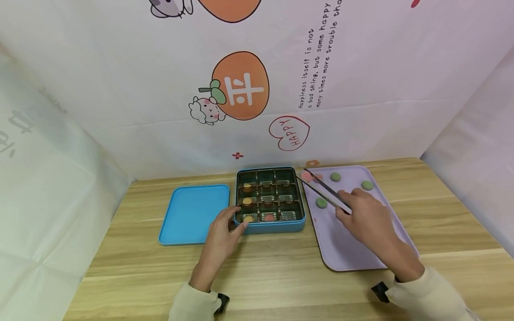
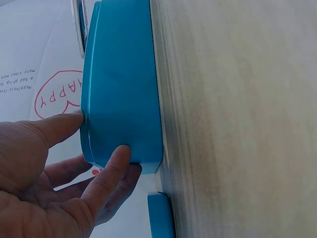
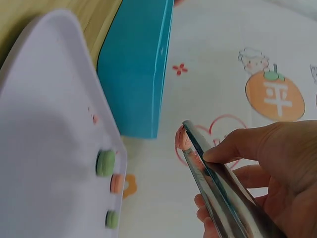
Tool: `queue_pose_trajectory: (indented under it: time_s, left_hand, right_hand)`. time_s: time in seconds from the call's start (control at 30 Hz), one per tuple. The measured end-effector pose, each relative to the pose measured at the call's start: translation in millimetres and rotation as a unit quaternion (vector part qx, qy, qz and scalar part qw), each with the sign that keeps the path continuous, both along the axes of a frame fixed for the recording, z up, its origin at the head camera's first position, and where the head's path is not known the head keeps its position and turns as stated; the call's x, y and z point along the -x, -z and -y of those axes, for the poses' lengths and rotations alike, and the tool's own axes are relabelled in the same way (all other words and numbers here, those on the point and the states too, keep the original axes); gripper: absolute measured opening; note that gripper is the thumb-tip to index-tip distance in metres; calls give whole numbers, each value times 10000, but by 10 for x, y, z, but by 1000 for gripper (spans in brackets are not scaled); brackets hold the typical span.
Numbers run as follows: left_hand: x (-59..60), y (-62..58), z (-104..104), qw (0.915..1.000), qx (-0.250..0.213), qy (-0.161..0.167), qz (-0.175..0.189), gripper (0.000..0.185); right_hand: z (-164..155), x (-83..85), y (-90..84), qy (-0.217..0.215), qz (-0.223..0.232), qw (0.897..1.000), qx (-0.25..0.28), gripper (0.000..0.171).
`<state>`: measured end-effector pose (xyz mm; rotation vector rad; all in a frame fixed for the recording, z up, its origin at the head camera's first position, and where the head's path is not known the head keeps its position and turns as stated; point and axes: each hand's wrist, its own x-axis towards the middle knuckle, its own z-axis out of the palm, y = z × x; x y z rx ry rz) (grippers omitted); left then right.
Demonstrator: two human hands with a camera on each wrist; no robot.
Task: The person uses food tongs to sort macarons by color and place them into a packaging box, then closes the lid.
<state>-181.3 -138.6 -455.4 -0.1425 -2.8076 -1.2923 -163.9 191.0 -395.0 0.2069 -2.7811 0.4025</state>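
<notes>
With my right hand I grip metal tongs. A pink macaron is pinched between their tips, over the far left corner of the lilac tray in the head view. At the near left corner of the blue box, my left hand holds the rim and side between thumb and fingers. The box has a divided insert: yellow macarons sit down its left column, and a pink macaron lies in the front middle compartment. The other compartments show bare plastic.
Green macarons and another pink macaron lie on the tray, right of the box. A flat blue lid rests on the wooden table to the left. Behind everything hangs a printed white cloth.
</notes>
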Motion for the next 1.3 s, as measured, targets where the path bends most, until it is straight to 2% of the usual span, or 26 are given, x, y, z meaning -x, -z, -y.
queue_pose_trajectory:
  time_s: [0.4,0.7,1.3]
  left_hand:
    - [-6,3,-3,10000,50,-22,-32,46]
    - [-2,1,1,10000,32,-11,-47,45]
    - [2,10,-1,10000,-16,-9,-44,44]
  right_hand:
    - [377,5,47,-375,227,9990,61,36]
    - [576,30,95,-587,261,9978,-148,36]
    - [667,116,170,-648,268,9974,-190,36]
